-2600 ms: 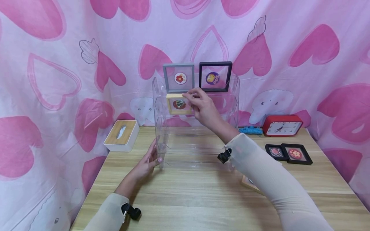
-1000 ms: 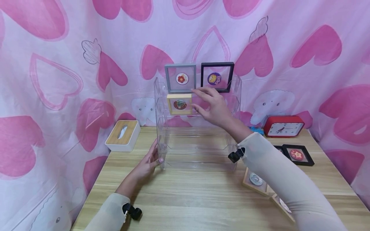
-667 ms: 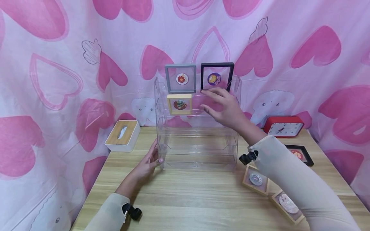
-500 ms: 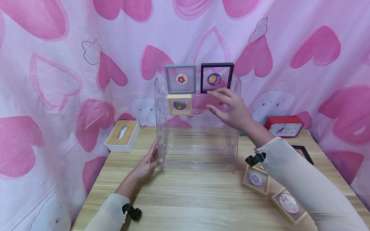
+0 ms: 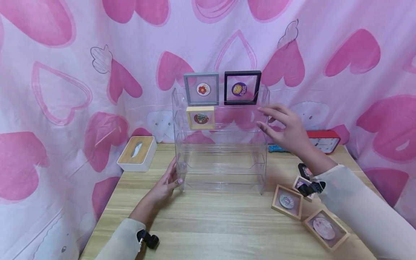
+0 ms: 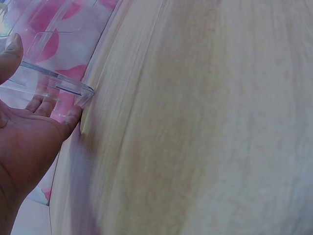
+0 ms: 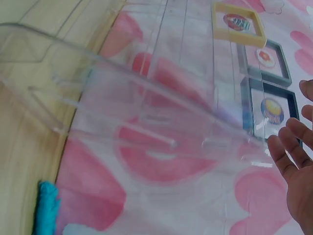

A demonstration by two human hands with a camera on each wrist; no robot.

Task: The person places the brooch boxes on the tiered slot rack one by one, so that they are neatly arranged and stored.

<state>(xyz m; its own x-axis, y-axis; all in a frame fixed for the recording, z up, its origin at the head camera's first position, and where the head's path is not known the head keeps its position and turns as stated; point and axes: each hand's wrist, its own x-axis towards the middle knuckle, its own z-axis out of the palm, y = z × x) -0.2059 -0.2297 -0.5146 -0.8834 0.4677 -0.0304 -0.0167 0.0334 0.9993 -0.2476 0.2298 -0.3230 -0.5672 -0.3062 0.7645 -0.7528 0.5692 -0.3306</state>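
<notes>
A clear acrylic tiered display rack (image 5: 224,168) stands on the table. My left hand (image 5: 164,186) holds its lower left side; in the left wrist view the thumb (image 6: 11,56) and fingers lie on either side of the panel's edge. A grey-framed flower badge (image 5: 201,89) and a black-framed yellow character badge (image 5: 242,87) stand on the top tier. Below the grey one, on the second tier, is a cream frame (image 5: 200,118) with a round badge. My right hand (image 5: 289,128) hovers beside the rack's upper right side, fingers apart, holding nothing.
To the right lie two wooden frames with badges (image 5: 286,202) (image 5: 326,230), a small white-edged frame (image 5: 303,186) and a black frame (image 5: 304,171), partly behind the right sleeve. A red clock (image 5: 325,141), blue fuzzy item (image 5: 277,148) and tissue box (image 5: 137,153) stand farther back.
My right hand has let go of the cream frame on the second tier and moved right, past the rack's right side. My left hand has stayed on the rack.
</notes>
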